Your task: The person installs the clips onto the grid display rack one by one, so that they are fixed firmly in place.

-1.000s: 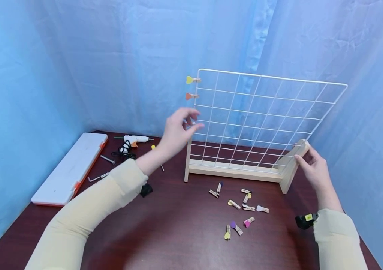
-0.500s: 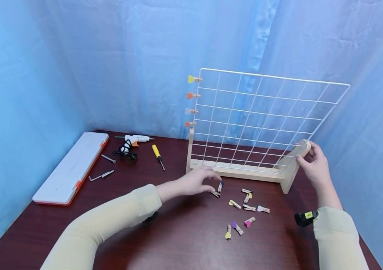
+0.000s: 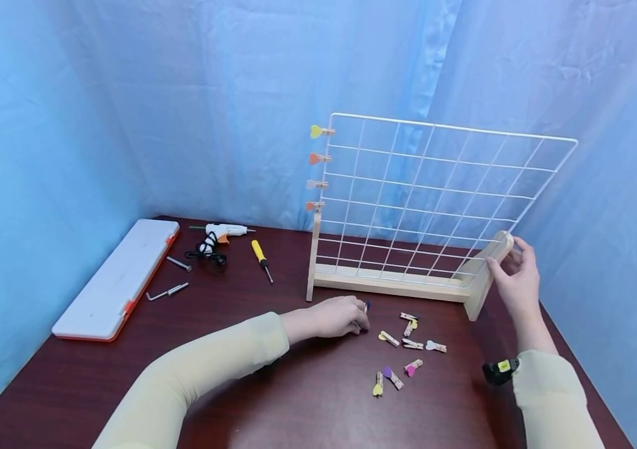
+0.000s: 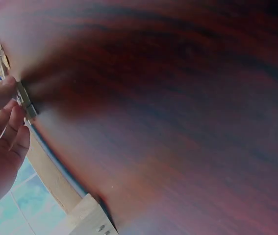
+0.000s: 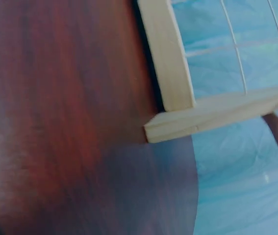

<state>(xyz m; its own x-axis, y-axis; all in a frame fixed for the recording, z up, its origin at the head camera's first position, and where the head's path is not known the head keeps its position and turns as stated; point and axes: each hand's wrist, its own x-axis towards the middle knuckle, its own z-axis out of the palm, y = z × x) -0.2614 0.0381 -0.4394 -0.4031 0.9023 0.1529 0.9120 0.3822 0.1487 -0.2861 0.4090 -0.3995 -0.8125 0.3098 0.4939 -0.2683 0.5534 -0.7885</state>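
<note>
My left hand [image 3: 341, 317] is low over the table in front of the rack. In the left wrist view its thumb and fingers pinch a small wooden clothespin [image 4: 26, 101], which the hand hides in the head view. A clothespin with a dark blue heart [image 3: 367, 307] lies just beyond the fingertips. Several heart clothespins, such as a yellow one [image 3: 317, 131] and an orange one [image 3: 315, 159], are clipped down the left edge of the white wire grid [image 3: 421, 158]. My right hand [image 3: 519, 280] grips the wooden right end [image 3: 483, 282] of the grid's stand.
Several loose clothespins, among them a purple-heart clothespin [image 3: 393, 378], lie on the dark table [image 3: 296, 411]. A white case [image 3: 116, 280], a glue gun [image 3: 223, 231], a yellow screwdriver [image 3: 260, 254], a bolt [image 3: 179, 264] and a hex key [image 3: 166, 292] are on the left.
My left hand has come down from the grid's left edge to the table, uncovering two lower clipped clothespins, and has pinched a loose clothespin. My right hand stays on the stand's right end.
</note>
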